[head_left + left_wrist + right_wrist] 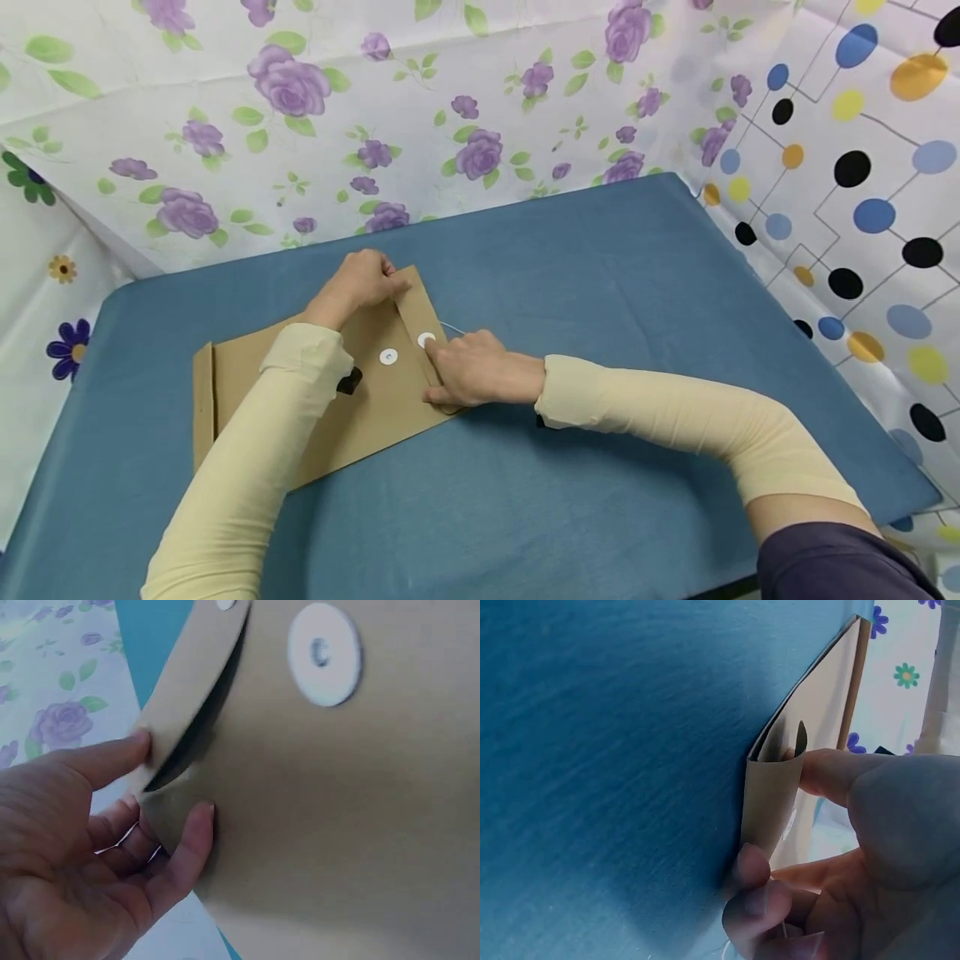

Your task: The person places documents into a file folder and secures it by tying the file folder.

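Note:
A brown kraft string-tie envelope lies slanted on the table, its flap folded over at the right end. One white button disc sits on the body, another white disc on the flap. My left hand grips the far corner; in the left wrist view its thumb lies at the flap, which gapes from the body. At the near end of the flap, my right hand pinches the folded edge, thumb by the opening and index finger at the flap's disc. A thin white string trails beyond.
A blue cloth covers the table. Behind it hangs a floral sheet, and a dotted sheet hangs on the right. The envelope's other end has a folded strip at the left.

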Demonstrator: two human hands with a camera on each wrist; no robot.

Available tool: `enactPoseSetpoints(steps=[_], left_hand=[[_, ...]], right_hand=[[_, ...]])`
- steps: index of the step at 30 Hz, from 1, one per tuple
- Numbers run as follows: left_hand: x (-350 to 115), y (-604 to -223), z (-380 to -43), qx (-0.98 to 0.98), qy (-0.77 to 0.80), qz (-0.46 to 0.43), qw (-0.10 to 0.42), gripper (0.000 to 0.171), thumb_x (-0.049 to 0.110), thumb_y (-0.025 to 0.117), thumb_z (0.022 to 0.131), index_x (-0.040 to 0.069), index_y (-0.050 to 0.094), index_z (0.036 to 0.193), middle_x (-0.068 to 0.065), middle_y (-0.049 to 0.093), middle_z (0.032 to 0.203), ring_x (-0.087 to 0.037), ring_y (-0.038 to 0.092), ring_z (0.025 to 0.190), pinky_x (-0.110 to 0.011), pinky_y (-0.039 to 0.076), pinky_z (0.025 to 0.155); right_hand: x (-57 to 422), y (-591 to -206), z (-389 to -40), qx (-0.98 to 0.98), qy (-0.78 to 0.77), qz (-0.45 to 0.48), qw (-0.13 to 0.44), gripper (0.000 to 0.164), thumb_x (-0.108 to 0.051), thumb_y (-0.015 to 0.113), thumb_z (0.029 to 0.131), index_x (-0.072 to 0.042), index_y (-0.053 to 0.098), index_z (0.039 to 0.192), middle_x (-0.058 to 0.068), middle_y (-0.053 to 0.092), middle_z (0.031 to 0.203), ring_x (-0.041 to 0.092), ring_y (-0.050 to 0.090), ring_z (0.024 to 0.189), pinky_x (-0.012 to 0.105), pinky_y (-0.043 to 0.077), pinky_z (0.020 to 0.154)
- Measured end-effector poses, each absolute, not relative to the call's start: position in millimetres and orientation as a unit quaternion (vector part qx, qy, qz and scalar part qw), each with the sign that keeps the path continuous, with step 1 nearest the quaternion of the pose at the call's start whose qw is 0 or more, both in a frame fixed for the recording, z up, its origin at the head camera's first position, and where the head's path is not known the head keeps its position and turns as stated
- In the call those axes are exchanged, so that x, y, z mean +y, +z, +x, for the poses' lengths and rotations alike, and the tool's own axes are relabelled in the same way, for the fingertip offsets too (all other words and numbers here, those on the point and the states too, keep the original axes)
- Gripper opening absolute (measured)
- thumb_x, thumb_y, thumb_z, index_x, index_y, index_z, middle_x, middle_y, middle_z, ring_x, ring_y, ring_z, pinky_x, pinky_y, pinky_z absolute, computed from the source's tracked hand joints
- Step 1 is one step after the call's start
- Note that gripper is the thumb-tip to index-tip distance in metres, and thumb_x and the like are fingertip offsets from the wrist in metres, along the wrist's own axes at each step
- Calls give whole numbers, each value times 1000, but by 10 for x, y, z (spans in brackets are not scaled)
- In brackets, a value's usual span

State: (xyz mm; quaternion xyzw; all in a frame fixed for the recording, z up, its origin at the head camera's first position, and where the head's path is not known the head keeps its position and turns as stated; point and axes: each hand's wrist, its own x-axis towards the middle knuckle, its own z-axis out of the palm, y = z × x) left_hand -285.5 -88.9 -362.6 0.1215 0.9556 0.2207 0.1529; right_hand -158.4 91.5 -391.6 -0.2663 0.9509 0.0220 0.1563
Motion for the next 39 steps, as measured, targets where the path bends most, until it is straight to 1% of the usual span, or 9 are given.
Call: enactPoseSetpoints(steps=[6, 12, 18, 22, 25, 28, 30, 34, 39], left_hand=[[-934, -3564, -2840, 952, 249, 90, 155, 29, 34, 67, 102, 6, 70, 93, -12, 69, 80, -27, 67, 74, -40, 49, 73], [-957, -3529, -2802, 944, 295, 44, 140, 30, 32, 68, 101, 3, 70, 92, -15, 69, 99, -28, 74, 75, -48, 52, 90], [-955, -3484, -2727, 931, 343, 6, 127, 34, 30, 67, 102, 0, 73, 88, -18, 73, 99, -25, 75, 71, -49, 52, 96], [-970, -3475, -2697, 900, 411, -24, 140, 33, 28, 64, 104, -4, 72, 101, -24, 65, 124, -21, 76, 73, -45, 57, 91], [-984, -3483, -2690, 867, 467, -57, 167, 36, 27, 61, 106, -6, 68, 120, -25, 50, 147, -18, 76, 75, -44, 50, 102], [-988, -3499, -2685, 838, 506, -90, 186, 41, 26, 60, 106, -6, 62, 132, -24, 45, 153, -15, 76, 73, -43, 39, 114], [-986, -3506, -2681, 821, 529, -104, 187, 44, 25, 60, 106, -6, 58, 138, -25, 45, 151, -14, 75, 72, -41, 38, 115], [-993, -3517, -2674, 793, 570, -132, 171, 47, 22, 62, 105, -8, 55, 140, -23, 52, 137, -12, 74, 68, -35, 51, 101], [-1020, -3551, -2671, 764, 603, -164, 157, 38, 22, 64, 104, -5, 62, 131, -12, 54, 107, -10, 73, 67, -27, 58, 82]], right_hand=[[992, -3881, -1615, 949, 20, -262, 174, 75, -61, 55, 100, -18, 39, 160, 2, 59, 68, 20, 58, 60, 33, 43, 49], [1156, -3842, -1729, 955, 8, -252, 155, 34, -45, 59, 104, -17, 62, 124, 2, 57, 71, 18, 57, 61, 32, 43, 50], [1320, -3822, -1883, 956, 4, -266, 119, 15, -24, 56, 106, -15, 63, 115, 4, 54, 70, 19, 52, 60, 33, 39, 49], [1437, -3853, -1993, 958, 14, -275, 83, 16, -15, 49, 107, -14, 63, 116, 6, 52, 65, 21, 51, 58, 37, 41, 49], [1500, -3893, -2076, 958, 30, -281, 46, 23, -11, 46, 109, -13, 66, 121, 8, 55, 66, 24, 55, 59, 40, 47, 50], [1542, -3921, -2160, 959, 36, -279, 30, 29, -12, 45, 110, -15, 65, 130, 10, 60, 71, 26, 60, 62, 44, 51, 52], [1565, -3930, -2217, 960, 32, -277, 30, 30, -15, 44, 111, -17, 66, 131, 12, 62, 74, 28, 62, 64, 46, 53, 53], [1631, -3941, -2328, 956, 28, -289, 37, 27, -16, 45, 110, -17, 63, 129, 13, 64, 74, 30, 61, 64, 48, 52, 55], [1745, -3981, -2454, 947, 28, -316, 40, 42, -20, 43, 111, -21, 50, 152, 15, 69, 80, 32, 63, 68, 47, 52, 56]])
